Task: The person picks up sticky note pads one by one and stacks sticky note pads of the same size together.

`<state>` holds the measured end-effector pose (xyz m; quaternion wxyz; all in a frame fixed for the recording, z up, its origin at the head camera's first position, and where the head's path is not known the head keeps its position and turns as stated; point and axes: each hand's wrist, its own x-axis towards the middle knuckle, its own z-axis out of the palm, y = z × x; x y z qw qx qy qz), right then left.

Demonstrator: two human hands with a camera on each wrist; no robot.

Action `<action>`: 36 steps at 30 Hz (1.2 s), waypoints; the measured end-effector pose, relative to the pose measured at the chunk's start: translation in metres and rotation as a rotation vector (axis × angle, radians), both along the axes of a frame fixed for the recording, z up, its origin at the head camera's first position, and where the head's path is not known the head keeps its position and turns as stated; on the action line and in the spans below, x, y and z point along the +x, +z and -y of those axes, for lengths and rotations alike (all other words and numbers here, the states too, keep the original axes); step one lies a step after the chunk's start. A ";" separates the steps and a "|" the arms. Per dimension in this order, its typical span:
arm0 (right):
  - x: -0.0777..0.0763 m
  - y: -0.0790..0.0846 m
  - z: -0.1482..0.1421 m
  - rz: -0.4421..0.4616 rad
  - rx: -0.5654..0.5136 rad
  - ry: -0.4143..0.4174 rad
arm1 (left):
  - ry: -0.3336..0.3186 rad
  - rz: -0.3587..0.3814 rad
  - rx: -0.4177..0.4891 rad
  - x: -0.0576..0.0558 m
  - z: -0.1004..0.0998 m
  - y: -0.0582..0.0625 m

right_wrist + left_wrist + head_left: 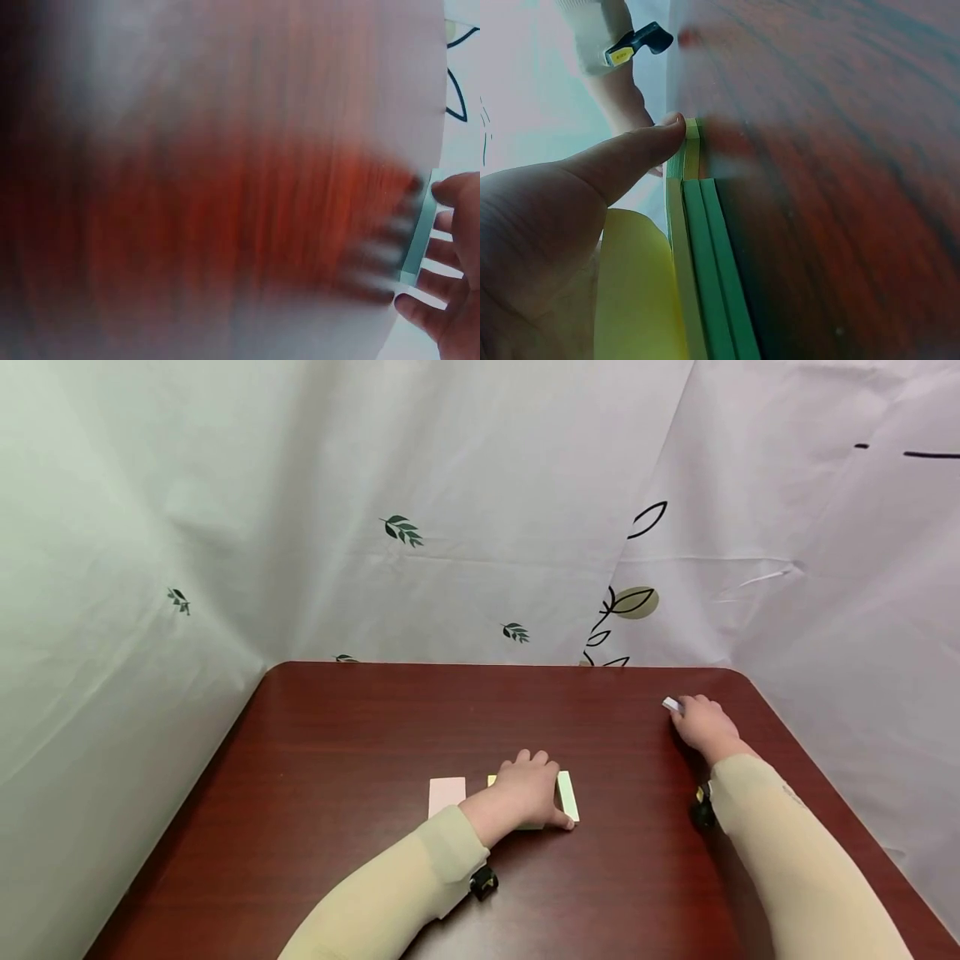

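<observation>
Near the middle of the table, my left hand [525, 789] spans a group of sticky note pads. Its thumb and fingers hold the ends of a pale green pad [568, 796]. A pink pad [447, 796] lies to its left, and a yellow pad [491, 780] is mostly hidden beneath the hand. The left wrist view shows the thumb [649, 146] against a pad end, beside green pad edges [709, 255] and a yellow sheet [637, 285]. Toward the back right, my right hand [705, 724] grips a thin, pale block [420, 232], probably another sticky note pad, by its long sides.
The dark red wooden table [337, 860] has rounded back corners. Pale curtains [465, 460] with leaf prints hang behind it and along both sides. A small black device [483, 882] sits at the left wrist, with another [702, 806] at the right.
</observation>
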<state>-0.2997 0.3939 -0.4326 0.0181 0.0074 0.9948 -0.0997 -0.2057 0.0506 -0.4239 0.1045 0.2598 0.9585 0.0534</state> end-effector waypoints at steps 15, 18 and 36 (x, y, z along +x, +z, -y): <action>-0.001 0.008 -0.001 0.010 -0.008 -0.031 | -0.011 -0.003 0.000 -0.001 -0.001 0.001; 0.000 0.008 0.000 0.029 -0.011 -0.030 | -0.011 0.003 0.006 -0.002 0.000 0.001; 0.028 0.005 0.065 0.067 0.037 0.051 | -0.016 0.007 0.007 -0.003 0.002 0.000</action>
